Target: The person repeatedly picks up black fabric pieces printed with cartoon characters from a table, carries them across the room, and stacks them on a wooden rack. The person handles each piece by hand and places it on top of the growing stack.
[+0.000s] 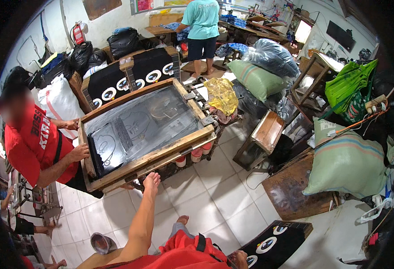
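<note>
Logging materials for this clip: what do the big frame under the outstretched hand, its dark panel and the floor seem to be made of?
The frame looks like bare, unpainted wood: tan boards with worn edges. Its dark panel seems a taut mesh or film, glossy grey-black with glare; which one is unclear. The floor looks like glazed white tile with grid joints. The left hand touches the frame's near edge.

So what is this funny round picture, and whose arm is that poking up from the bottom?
The picture comes from a camera worn on a person's head, looking down, so it bends like a fishbowl. The arm is that person's own: the left hand reaches to the edge of a big wooden frame with a dark see-through screen stretched inside. The right hand rests low by a black cloth with round pictures. Another person in red holds the frame's far side. Stuffed sacks lie around.
</note>
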The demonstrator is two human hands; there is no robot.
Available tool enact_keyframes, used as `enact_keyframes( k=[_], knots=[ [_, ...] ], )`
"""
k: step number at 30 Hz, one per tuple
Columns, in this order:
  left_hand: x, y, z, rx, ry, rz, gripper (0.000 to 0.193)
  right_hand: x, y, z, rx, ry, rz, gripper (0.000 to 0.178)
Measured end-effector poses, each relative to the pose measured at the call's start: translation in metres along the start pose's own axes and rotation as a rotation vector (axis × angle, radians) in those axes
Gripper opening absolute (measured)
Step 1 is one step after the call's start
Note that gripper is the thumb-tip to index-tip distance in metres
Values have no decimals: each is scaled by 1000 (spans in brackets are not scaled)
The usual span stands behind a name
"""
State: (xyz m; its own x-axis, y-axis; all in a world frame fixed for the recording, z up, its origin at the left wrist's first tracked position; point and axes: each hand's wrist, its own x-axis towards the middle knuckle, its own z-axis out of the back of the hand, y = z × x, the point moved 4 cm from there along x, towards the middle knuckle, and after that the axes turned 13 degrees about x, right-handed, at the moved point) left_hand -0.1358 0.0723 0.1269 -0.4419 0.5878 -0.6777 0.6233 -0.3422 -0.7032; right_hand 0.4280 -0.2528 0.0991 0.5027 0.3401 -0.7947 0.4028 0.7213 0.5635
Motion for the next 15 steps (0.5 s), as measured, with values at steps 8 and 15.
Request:
enact_keyframes(
  k=[8, 15],
  knots=[
    [39, 57, -11, 24, 254, 140, 25, 39, -24, -24, 63, 67, -36, 5],
    [20, 147, 42, 534, 178, 389, 30, 34, -53, -41, 49, -18, 42, 11]
  ],
)
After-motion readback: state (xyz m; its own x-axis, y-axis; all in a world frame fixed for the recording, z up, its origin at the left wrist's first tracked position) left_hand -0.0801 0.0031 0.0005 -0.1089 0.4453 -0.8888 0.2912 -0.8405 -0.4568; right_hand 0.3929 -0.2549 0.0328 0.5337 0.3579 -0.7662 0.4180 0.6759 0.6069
